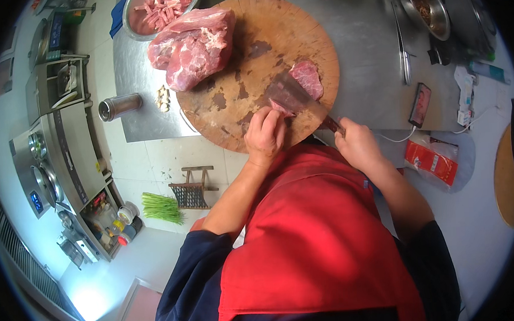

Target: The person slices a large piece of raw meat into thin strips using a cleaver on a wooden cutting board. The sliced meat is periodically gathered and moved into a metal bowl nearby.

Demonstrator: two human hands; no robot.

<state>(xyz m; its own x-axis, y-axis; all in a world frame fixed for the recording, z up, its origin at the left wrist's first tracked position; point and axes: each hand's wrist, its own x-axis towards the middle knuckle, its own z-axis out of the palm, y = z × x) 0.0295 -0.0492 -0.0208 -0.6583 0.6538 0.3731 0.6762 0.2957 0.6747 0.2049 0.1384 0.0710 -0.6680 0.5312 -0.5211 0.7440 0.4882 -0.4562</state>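
Observation:
My right hand (355, 141) is closed around the handle of a cleaver (295, 95), whose broad blade lies over the near right part of a round wooden chopping block (271, 11). Beside the blade, my left hand (264, 134) has its fingers curled down on a small piece of raw meat (282, 108); whether it grips the piece or only presses it, I cannot tell. A flat slice of raw meat (307, 79) lies just beyond the blade. At the block's far left rests a large chunk of raw meat (194, 48), partly over the block's edge.
A metal bowl of meat strips (133, 29) stands at the far left. Peeled garlic cloves (162, 99) and a metal canister (120, 106) are left of the block. To the right lie tongs (401, 52), a phone (420, 105) on a cable and a metal bowl (444, 24).

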